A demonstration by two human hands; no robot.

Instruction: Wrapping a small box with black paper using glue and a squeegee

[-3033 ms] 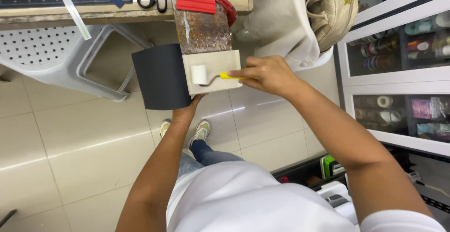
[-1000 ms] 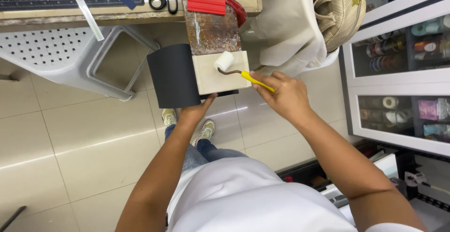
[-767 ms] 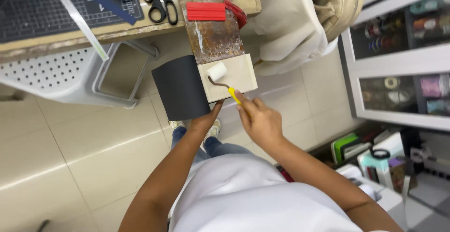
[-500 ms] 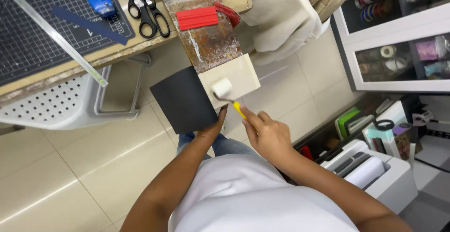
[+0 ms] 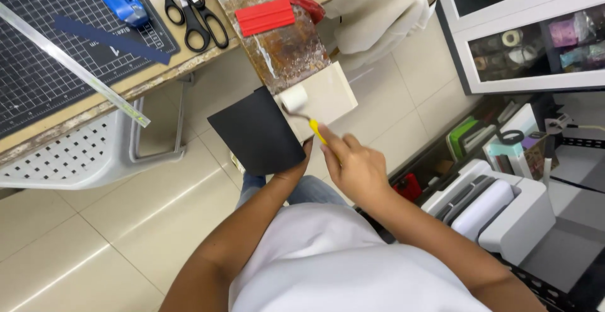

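Small roller (image 5: 294,98) rests on cream board (image 5: 328,94); right hand (image 5: 353,167) grips its yellow handle; left hand (image 5: 296,170) clasps black sheet (image 5: 255,129) underneath.

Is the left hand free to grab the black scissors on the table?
Probably not: the left hand is under the black sheet, holding it, and the black scissors lie apart, farther off on the wooden table.

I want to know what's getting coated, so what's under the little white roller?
The small white roller with a yellow handle, held in the right hand, rests on a cream board. A black sheet covers the board's left part; the left hand underneath is mostly hidden.
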